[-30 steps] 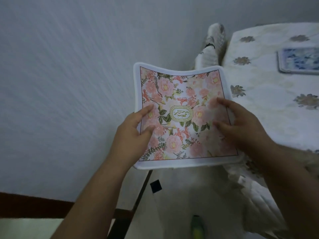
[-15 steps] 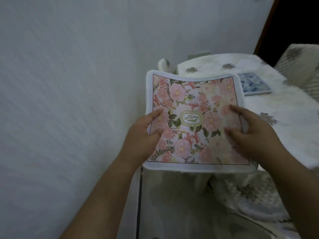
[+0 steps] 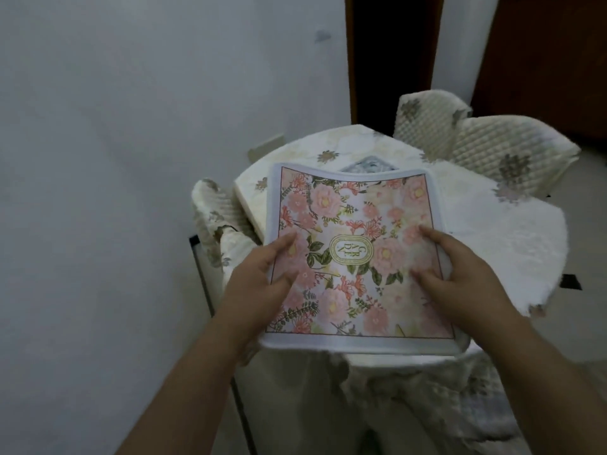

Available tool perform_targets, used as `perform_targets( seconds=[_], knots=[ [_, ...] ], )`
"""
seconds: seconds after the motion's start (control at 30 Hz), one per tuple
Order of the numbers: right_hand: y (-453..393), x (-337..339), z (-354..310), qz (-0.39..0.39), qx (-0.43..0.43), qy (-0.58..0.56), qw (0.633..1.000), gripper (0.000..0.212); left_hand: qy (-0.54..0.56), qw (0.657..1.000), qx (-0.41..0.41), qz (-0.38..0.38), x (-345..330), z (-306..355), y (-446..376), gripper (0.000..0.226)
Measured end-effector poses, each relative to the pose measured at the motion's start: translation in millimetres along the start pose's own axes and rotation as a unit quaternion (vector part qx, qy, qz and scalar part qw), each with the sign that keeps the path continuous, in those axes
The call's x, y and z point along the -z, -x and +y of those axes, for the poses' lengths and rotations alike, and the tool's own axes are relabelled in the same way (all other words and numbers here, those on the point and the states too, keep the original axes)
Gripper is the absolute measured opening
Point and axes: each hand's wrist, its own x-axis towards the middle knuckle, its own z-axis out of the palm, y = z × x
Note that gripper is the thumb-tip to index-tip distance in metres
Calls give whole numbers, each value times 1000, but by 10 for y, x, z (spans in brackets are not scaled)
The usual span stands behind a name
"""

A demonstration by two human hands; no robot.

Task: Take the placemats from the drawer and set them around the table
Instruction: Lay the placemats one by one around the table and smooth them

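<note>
I hold a pink floral placemat (image 3: 354, 224) with a white border and a gold oval label, level above the near edge of the table (image 3: 512, 231). My left hand (image 3: 262, 284) grips its left side, thumb on top. My right hand (image 3: 460, 277) grips its right side the same way. A blue-patterned placemat (image 3: 369, 164) lies on the table beyond, mostly hidden behind the one I hold. The table wears a cream quilted cloth with flower motifs.
Chairs with quilted cream covers stand at the table: one at left (image 3: 213, 218), one at the far right (image 3: 483, 142), and one just below me (image 3: 394, 405). A white wall (image 3: 115, 159) runs along the left. A dark doorway (image 3: 391, 60) opens behind the table.
My view has swung toward the table and risen, so the table now sits straight ahead under the placemat. Both hands keep the same grip. The blue placemat has slid behind the held one.
</note>
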Motion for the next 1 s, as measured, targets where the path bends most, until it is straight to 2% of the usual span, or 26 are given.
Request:
perform_targets(
  seconds=[0.33, 0.5, 0.7, 0.83, 1.0],
  knots=[
    [-1446, -602, -314, 2, 17, -29, 999, 65, 14, 998, 44, -41, 455, -206, -1511, 76],
    [-1745, -621, -245, 44, -12, -17, 999, 63, 18, 994, 21, -108, 301, -416, -2168, 85],
    [-1808, -862, -12, 99, -103, -11, 990, 62, 13, 974, -17, -224, -140, -885, -2902, 81],
    [-1824, -1162, 73, 107, -190, 16, 976, 74, -11, 956, -48, -289, -368, -1191, -3340, 75],
    [-1723, -1790, 131, 98, -299, -25, 949, 83, -19, 931, -34, -364, -614, -1661, -3798, 71]
  ],
)
